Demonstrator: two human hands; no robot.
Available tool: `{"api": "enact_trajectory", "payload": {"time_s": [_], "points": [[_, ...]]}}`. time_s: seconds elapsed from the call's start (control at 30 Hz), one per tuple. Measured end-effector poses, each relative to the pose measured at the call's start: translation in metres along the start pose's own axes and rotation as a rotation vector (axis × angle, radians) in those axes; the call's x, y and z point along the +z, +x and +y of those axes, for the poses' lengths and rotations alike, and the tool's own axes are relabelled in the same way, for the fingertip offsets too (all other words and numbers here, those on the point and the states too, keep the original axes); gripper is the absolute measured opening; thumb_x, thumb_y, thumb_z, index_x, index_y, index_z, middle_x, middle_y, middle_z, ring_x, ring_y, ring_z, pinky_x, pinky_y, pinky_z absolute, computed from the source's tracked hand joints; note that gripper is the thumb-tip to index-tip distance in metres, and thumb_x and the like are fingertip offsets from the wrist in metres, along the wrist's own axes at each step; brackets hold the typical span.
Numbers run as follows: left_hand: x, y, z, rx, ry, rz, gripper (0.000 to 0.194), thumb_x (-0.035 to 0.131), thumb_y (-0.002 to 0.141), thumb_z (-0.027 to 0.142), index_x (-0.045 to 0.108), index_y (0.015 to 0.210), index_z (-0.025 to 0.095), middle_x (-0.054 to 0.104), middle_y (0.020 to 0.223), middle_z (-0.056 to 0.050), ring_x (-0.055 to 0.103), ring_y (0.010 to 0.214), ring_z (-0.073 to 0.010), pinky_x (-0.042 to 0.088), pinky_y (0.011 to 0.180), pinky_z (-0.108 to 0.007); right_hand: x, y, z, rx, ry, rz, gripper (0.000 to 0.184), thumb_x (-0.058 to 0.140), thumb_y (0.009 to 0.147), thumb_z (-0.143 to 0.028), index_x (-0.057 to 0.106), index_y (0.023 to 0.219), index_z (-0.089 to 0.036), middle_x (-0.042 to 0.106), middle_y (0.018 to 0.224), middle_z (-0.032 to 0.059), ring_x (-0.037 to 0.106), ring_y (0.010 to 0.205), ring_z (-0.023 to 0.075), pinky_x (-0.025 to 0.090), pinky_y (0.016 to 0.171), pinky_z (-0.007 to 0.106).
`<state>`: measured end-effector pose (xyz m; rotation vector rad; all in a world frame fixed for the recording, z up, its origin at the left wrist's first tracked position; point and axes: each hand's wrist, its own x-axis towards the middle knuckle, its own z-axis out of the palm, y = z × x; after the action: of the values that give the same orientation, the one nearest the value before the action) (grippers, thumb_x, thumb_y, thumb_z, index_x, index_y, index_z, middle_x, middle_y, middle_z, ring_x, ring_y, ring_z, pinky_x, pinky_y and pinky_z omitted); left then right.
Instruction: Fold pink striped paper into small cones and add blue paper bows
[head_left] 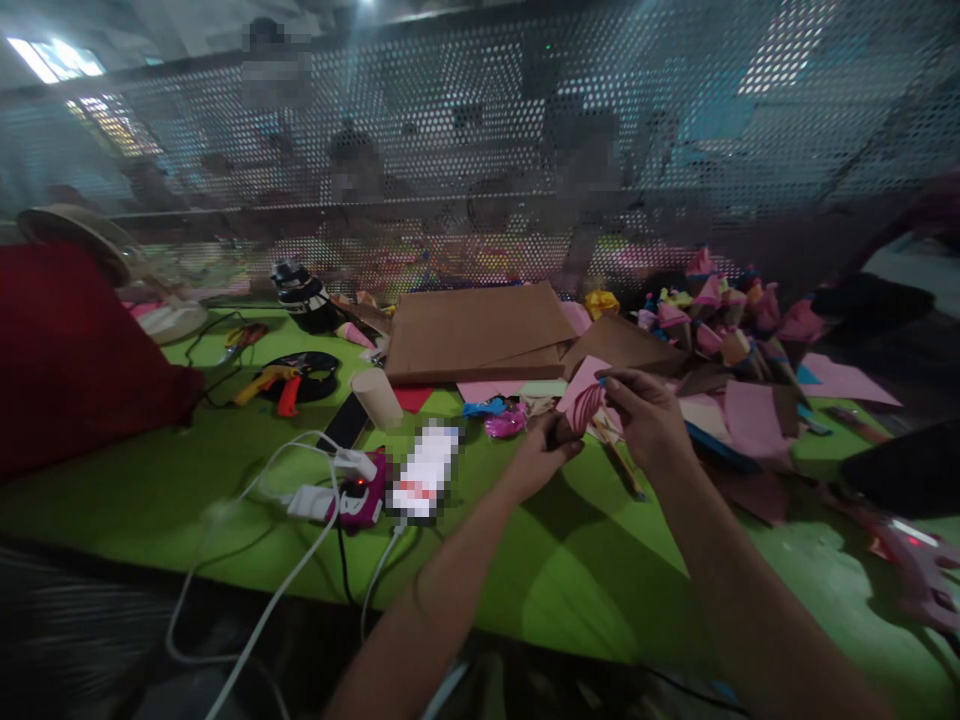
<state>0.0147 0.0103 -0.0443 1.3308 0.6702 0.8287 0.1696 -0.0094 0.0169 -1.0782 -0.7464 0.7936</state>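
My left hand (546, 455) is closed around the lower end of a small pink paper piece (583, 410) with dark curved lines or folds. My right hand (645, 410) is closed in a pinch at the upper edge of this piece, where a small blue bit (601, 381) shows at the fingertips. Both hands are raised over the green table (585, 590). Below them lies a thin wooden stick (624, 468). Just left of the hands are a shiny magenta wrapper (506, 422) and a blue scrap (484, 408).
A flat brown cardboard box (480, 325) lies behind the hands. Many pink paper flowers (705, 310) are piled at the back right. A phone (426, 470), a power strip (367, 495) with white cables and a paper roll (376, 398) are left. A glue gun (919, 570) lies right.
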Motion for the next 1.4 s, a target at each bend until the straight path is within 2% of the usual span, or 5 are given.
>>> {"api": "enact_trajectory", "payload": {"time_s": [0.37, 0.5, 0.9, 1.07, 1.4], "points": [[0.000, -0.003, 0.007, -0.017, -0.098, -0.010, 0.058, 0.084, 0.073, 0.032, 0.066, 0.126, 0.018, 0.068, 0.133, -0.011, 0.058, 0.129, -0.0316, 0.039, 0.116, -0.047, -0.004, 0.000, 0.002, -0.002, 0.054, -0.078, 0.032, 0.090, 0.064, -0.052, 0.083, 0.088, -0.033, 0.078, 0.094, -0.0004, 0.058, 0.064, 0.0113, 0.046, 0.055, 0.026], [0.001, -0.004, 0.010, -0.043, -0.208, -0.049, 0.063, 0.089, 0.067, 0.036, 0.068, 0.123, 0.018, 0.068, 0.133, -0.012, 0.059, 0.126, -0.0310, 0.043, 0.110, -0.044, -0.004, 0.001, 0.005, 0.040, 0.081, -0.139, 0.030, 0.092, 0.061, -0.051, 0.083, 0.082, -0.032, 0.077, 0.083, -0.0008, 0.059, 0.064, 0.0116, 0.047, 0.055, 0.026], [0.001, -0.009, 0.020, -0.138, -0.250, -0.080, 0.078, 0.093, 0.058, 0.051, 0.069, 0.124, 0.017, 0.071, 0.105, -0.009, 0.064, 0.089, -0.0189, 0.046, 0.080, -0.030, 0.000, -0.001, 0.016, 0.084, 0.164, -0.155, 0.038, 0.087, 0.066, -0.059, 0.083, 0.090, -0.029, 0.078, 0.081, -0.0001, 0.064, 0.067, 0.0130, 0.046, 0.056, 0.025], [0.000, -0.011, 0.024, -0.143, -0.264, -0.085, 0.081, 0.094, 0.054, 0.057, 0.070, 0.121, 0.017, 0.069, 0.095, -0.006, 0.063, 0.081, -0.0157, 0.043, 0.071, -0.027, 0.000, 0.000, 0.016, 0.062, 0.172, -0.185, 0.033, 0.087, 0.069, -0.051, 0.082, 0.095, -0.031, 0.081, 0.093, 0.0003, 0.069, 0.073, 0.0147, 0.048, 0.060, 0.027], [-0.001, -0.010, 0.023, -0.166, -0.237, -0.160, 0.079, 0.093, 0.057, 0.056, 0.070, 0.122, 0.017, 0.070, 0.099, -0.007, 0.061, 0.080, -0.0146, 0.044, 0.074, -0.029, 0.000, 0.000, 0.019, 0.057, 0.215, -0.163, 0.027, 0.093, 0.063, -0.044, 0.080, 0.084, -0.031, 0.081, 0.092, -0.0009, 0.067, 0.069, 0.0145, 0.050, 0.060, 0.028]]}}
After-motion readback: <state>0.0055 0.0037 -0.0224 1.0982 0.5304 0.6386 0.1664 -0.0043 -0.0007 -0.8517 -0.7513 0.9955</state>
